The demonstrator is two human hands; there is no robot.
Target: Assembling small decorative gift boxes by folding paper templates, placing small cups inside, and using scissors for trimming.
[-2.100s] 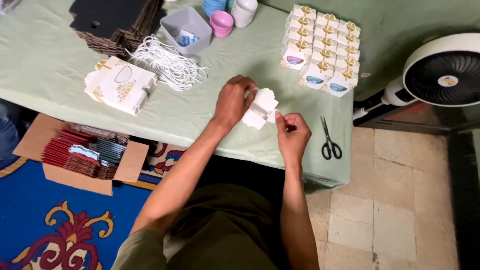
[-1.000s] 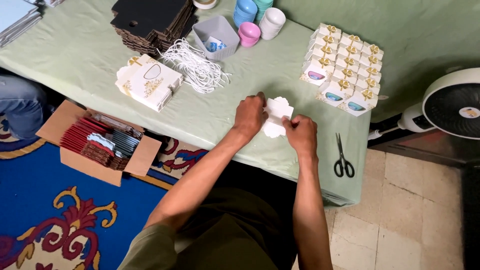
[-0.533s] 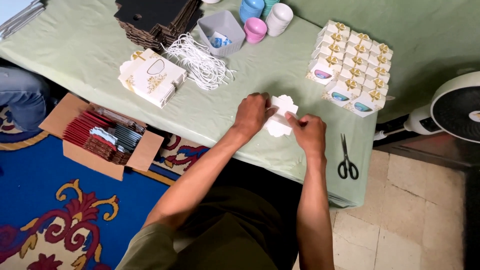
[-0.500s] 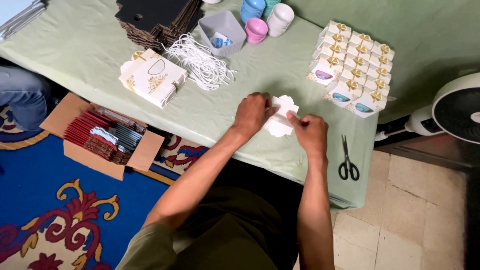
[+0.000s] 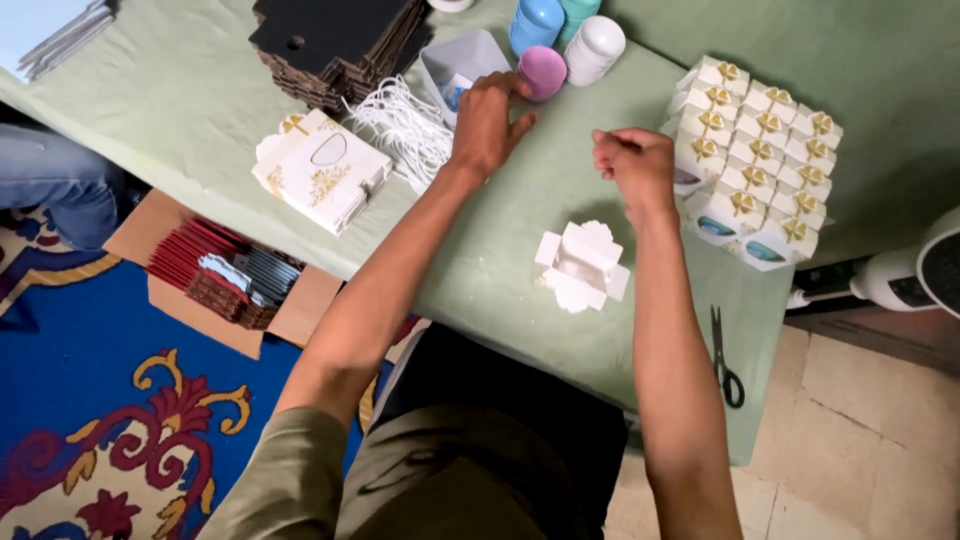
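Observation:
A small white box (image 5: 583,264) with its flaps open stands on the green table cover (image 5: 200,110) near the front edge, untouched. My left hand (image 5: 488,118) reaches forward, fingers spread, over the grey tray (image 5: 455,62) and beside the pink cup (image 5: 542,72). My right hand (image 5: 632,160) hovers with fingers curled loosely, nothing visible in it, just left of the rows of finished white boxes with gold bows (image 5: 760,160).
White cords (image 5: 405,125) lie in a heap beside a stack of flat white box blanks (image 5: 320,168) and dark card sheets (image 5: 335,40). Scissors (image 5: 725,360) rest at the table's right front. Blue and white cups (image 5: 565,25) stand behind. A cardboard carton (image 5: 230,285) sits on the floor.
Both hands have let go of the white box, which now sits on the table. The left hand has reached forward to the grey tray; the right has lifted toward the finished boxes.

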